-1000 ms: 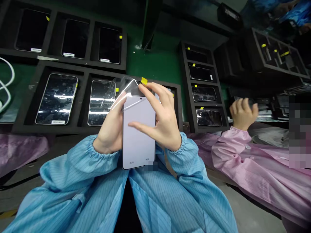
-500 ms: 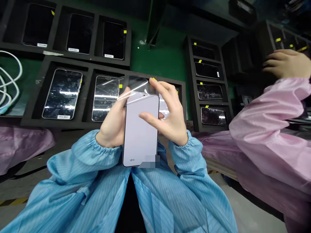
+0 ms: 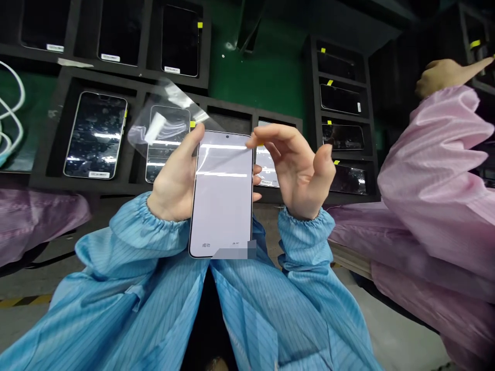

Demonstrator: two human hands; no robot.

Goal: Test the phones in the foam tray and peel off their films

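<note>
My left hand (image 3: 176,178) is wrapped round a smartphone (image 3: 222,201) with a lit pale screen, its thumb along the left edge and fingertips showing past the right edge. A clear plastic film (image 3: 170,105) extends from the phone's top up and left, over the tray behind; whether it still clings to the screen I cannot tell. My right hand (image 3: 296,170) is open, thumb raised and apart. Its index fingertip is at the phone's upper right edge.
Black compartment trays (image 3: 46,183) hold several dark-screened phones (image 3: 95,135) with yellow tabs. Another tray (image 3: 315,188) stands at right. A co-worker's pink sleeve (image 3: 436,149) and hand reach in from the right. A white cable (image 3: 15,121) lies at left on the green bench (image 3: 266,77).
The film has swung from above the phone to the upper left. My right hand has turned, its thumb lifting off the screen and out to the right.
</note>
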